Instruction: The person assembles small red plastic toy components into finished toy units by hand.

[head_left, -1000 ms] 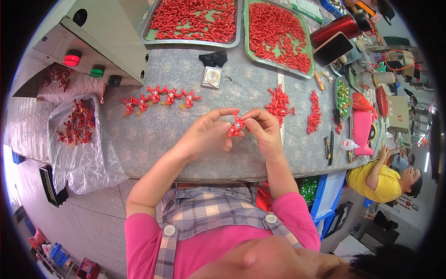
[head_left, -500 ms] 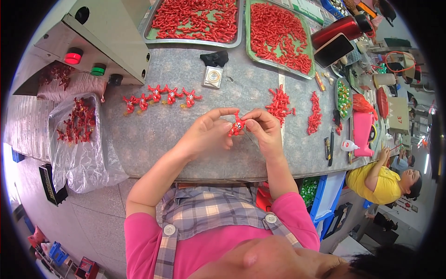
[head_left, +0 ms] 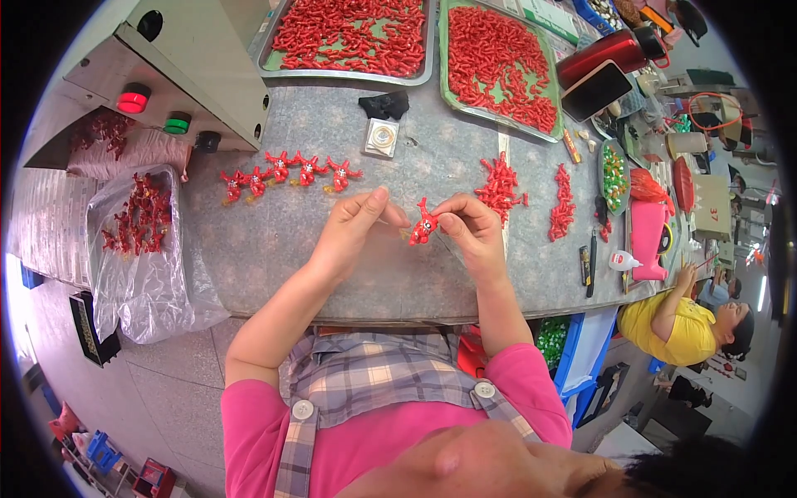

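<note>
A person in a pink shirt and checked apron sat at a grey table, seen from above. Both hands met over the middle of the table, holding one small red toy figure between them. The left hand was loosely curled, its thumb and forefinger stretched toward the figure and touching its left side. The right hand was closed more tightly, fingertips pinching the figure's upper right edge. The figure was lifted just above the tabletop, tilted, with a pale eye-like dot showing on its front.

Behind the hands, toward the left, a row of finished red figures lay on the table. To the right of the hands sat a heap of red pieces and, further right, a second narrower heap. Two metal trays full of red pieces stood at the far edge. A small square box rested between the trays and the hands. A clear plastic bag holding more red figures hung off the table's left end, beside a grey control box with a red and a green button.
</note>
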`<state>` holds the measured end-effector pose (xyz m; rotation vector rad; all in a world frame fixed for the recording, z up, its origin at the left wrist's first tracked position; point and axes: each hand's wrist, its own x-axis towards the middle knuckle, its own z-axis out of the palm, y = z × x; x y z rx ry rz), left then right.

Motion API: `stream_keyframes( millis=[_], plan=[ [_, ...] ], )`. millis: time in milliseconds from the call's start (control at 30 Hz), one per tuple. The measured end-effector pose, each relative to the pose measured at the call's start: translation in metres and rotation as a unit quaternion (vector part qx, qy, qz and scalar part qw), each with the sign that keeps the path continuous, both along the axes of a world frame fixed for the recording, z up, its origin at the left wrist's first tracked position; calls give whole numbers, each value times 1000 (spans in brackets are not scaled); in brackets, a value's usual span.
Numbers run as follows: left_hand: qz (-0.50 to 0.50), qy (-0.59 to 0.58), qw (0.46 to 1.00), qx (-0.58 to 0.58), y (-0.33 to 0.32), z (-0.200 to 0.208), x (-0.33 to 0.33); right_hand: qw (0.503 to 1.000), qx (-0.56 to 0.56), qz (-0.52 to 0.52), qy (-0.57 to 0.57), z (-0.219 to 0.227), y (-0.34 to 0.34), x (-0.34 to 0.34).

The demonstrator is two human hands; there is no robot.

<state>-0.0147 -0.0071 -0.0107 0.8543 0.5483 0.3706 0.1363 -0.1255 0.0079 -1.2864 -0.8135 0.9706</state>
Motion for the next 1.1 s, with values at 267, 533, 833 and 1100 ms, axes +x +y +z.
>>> stream_keyframes(
  millis=[267, 533, 833, 1100],
  plan=[
    [-31, 23, 999, -6, -5, 9, 5, 1000, -15, 5, 2, 2, 2, -1],
    [-14, -55, 998, -37, 1, -1, -1, 1000, 10, -12, 25, 6, 2, 1],
    [-82, 21, 996, -20, -4, 18, 4, 999, 5, 3, 40, 10, 2, 2],
    [-145, 26, 989, 12, -5, 14, 3, 998, -45, 42, -23, 5, 3, 2]
  ],
)
